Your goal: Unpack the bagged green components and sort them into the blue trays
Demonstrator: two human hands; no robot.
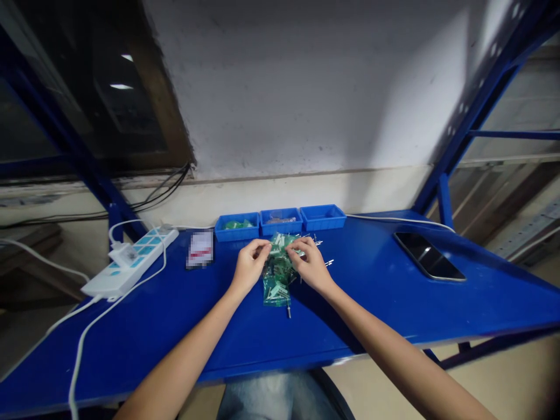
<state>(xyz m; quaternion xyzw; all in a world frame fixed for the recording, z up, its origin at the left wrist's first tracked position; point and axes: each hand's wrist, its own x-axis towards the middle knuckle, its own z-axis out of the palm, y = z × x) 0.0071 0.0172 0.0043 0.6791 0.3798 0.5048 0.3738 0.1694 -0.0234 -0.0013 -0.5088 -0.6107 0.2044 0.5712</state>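
My left hand (252,262) has its thumb and fingertips pinched together at the left side of a green see-through plastic bag (276,291). On the opposite side, my right hand (310,263) grips the bag's upper right part between thumb and fingers. Small silvery metal pins, which look like rivets, show through the plastic in the lower part. Loose metal pins (329,262) lie scattered on the table to the right and behind my right hand. One more pin (289,311) rests just below the bag. Whether the upper and lower green parts are one bag is unclear.
Behind my hands stand three blue bins: one with green pieces (237,231), one with small packed items (280,221), and a right one (322,217). A white power strip (131,262) with cables and a blurred card (200,249) lie left. A phone (429,256) lies right.
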